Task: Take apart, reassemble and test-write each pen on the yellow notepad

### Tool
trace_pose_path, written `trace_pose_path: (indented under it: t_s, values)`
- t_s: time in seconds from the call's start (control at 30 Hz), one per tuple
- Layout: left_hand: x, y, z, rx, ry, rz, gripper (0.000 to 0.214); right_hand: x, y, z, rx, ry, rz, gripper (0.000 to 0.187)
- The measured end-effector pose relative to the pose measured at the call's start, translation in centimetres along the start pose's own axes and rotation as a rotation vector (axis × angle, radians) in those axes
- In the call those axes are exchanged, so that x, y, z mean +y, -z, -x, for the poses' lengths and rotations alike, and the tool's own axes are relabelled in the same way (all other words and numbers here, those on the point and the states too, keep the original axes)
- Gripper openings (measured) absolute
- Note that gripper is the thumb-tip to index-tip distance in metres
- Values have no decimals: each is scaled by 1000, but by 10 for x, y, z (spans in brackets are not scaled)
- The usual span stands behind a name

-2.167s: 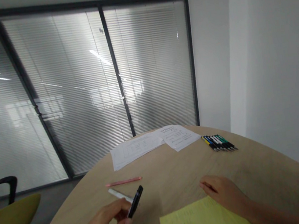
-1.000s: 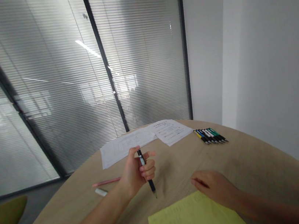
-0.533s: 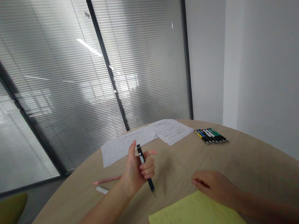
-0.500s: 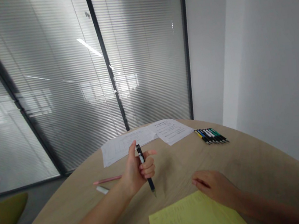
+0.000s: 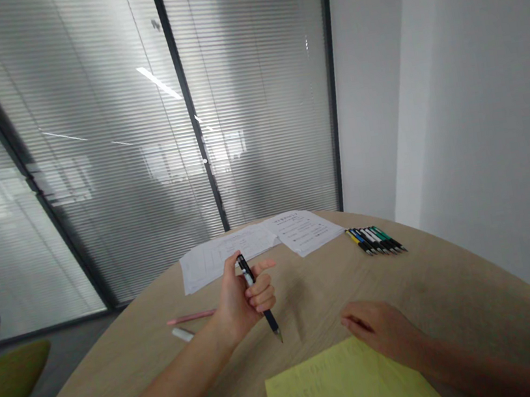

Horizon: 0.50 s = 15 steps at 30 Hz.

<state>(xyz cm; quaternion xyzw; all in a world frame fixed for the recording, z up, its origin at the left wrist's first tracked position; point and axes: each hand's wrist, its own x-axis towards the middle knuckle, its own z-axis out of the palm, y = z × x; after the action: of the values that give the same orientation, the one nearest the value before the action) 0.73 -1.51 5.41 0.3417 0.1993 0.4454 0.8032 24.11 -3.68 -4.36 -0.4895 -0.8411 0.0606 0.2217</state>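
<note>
My left hand (image 5: 246, 296) is raised above the table, its lower fingers wrapped round a black pen (image 5: 271, 322). The thumb points up beside the pen's top end and the index finger sticks out to the right. The pen slants, its pointed tip facing down and to the right. My right hand (image 5: 379, 326) lies on its side on the table with the fingers curled closed, and I see nothing in it. Under its wrist is the right part of a yellow sheet of paper (image 5: 350, 383) with faint handwriting.
Printed white sheets (image 5: 299, 233) lie at the far side of the round wooden table (image 5: 435, 286). A row of several pens (image 5: 374, 240) lies at the right. A pink pencil-like stick (image 5: 190, 317) and a white stick (image 5: 183, 334) lie beside my left forearm. A green chair (image 5: 11, 378) stands left.
The pen has tilted in my left hand: its top end has moved left and its tip right. My right hand stays in place.
</note>
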Motion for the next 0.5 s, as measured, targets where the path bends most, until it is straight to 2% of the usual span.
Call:
trace_pose_path:
  t_s: [0.23,0.5]
  values:
    - [-5,-2,1,-55,2,18,57,1,-1,1,5,6,26,27]
    - [-18,-2,-2,2,28,62,65,0,-1,2,20,29,27,26]
